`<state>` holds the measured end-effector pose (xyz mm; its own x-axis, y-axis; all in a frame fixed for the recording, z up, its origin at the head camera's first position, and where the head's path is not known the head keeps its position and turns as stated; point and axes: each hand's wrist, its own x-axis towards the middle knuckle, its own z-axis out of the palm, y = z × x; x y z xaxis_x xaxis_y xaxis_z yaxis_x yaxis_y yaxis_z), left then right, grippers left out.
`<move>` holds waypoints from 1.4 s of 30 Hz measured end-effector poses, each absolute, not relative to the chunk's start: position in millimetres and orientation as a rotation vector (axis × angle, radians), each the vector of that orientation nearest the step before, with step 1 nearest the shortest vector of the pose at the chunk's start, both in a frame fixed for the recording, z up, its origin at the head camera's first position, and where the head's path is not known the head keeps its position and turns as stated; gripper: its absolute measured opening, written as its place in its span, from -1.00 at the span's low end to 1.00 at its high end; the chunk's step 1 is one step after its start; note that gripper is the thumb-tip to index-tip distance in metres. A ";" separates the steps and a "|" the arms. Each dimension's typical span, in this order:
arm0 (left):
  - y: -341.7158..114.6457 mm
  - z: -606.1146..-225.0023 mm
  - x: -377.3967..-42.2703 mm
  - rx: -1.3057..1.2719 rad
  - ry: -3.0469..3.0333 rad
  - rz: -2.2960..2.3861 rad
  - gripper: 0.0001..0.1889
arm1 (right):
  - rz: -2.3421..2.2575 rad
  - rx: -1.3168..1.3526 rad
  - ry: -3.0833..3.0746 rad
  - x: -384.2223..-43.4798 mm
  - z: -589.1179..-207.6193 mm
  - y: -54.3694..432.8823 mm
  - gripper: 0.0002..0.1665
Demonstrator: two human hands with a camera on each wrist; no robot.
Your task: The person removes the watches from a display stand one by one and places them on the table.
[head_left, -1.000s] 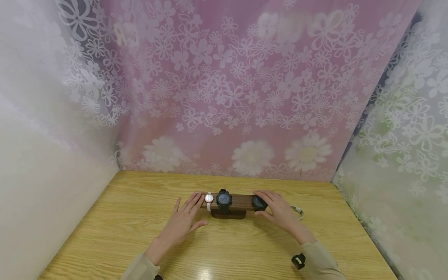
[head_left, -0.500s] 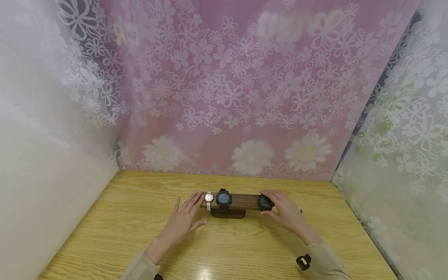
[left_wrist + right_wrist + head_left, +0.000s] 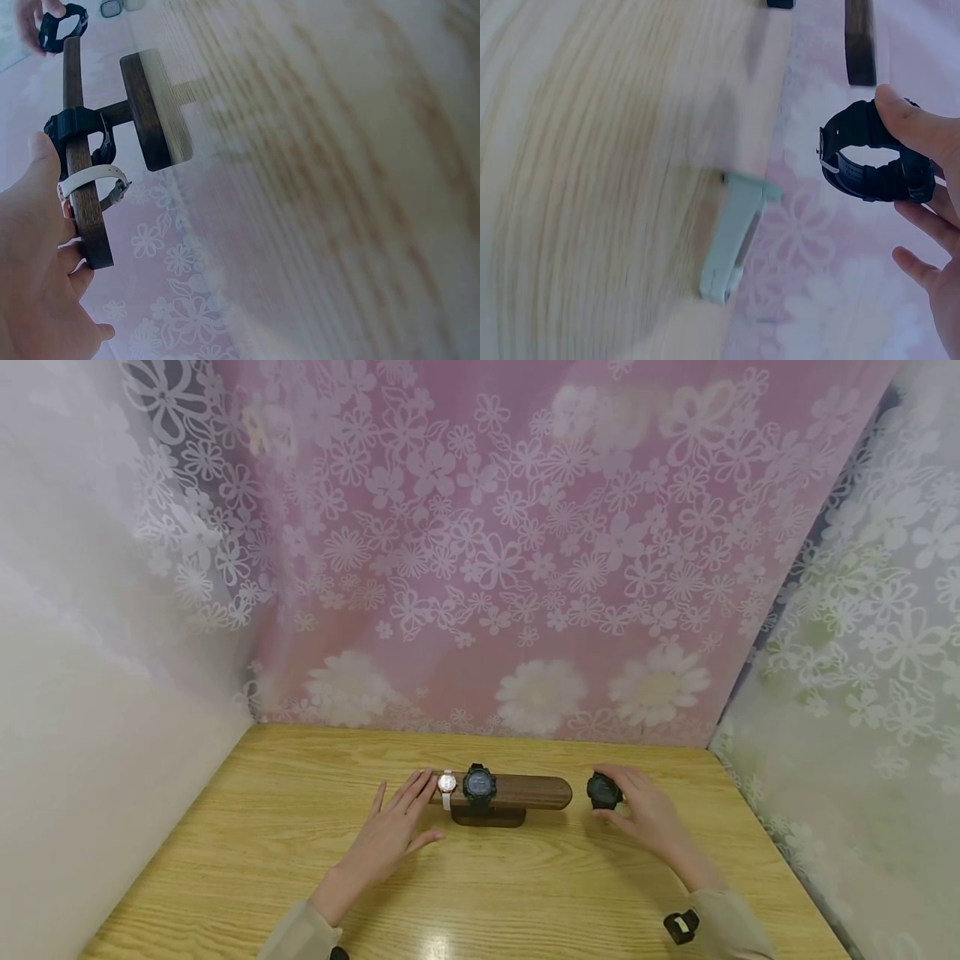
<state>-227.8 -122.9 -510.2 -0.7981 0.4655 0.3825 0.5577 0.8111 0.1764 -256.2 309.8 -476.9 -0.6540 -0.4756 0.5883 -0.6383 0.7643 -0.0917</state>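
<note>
A dark wooden watch stand with a horizontal bar stands on the table. Round its left part sit a small white-strapped watch and a chunky black watch. My left hand rests straight fingers against the bar's left end, beside the white watch. Off the bar's right end, a second black watch is pinched between thumb and fingers of my right hand. Its strap is a closed loop, seen side-on in the right wrist view.
A pale green watch lies on the wooden table, below the right hand in the right wrist view; the hand hides it in the head view. A flowered pink curtain hangs behind the table, with pale walls at both sides.
My right hand has slid the second black watch rightward along the bar and off its end, baring that end. The left hand has stayed in place.
</note>
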 end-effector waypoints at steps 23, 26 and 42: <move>-124.9 -511.7 -228.7 -0.774 -2.654 -0.387 -0.10 | 0.236 0.689 -2.451 -254.1 -472.3 383.7 -0.06; -124.4 -511.2 -228.5 -0.777 -2.655 -0.382 -0.09 | 0.200 0.683 -2.472 -254.2 -472.7 390.5 -0.07; -122.3 -512.9 -229.6 -0.785 -2.649 -0.398 -0.09 | 0.108 0.685 -2.523 -263.1 -486.9 417.3 -0.09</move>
<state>-229.6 -122.3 -512.9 -0.7861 0.4687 0.4030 0.5664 0.8073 0.1658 -263.1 417.3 -486.9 -0.7372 -0.4505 0.5036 -0.4918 0.8688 0.0573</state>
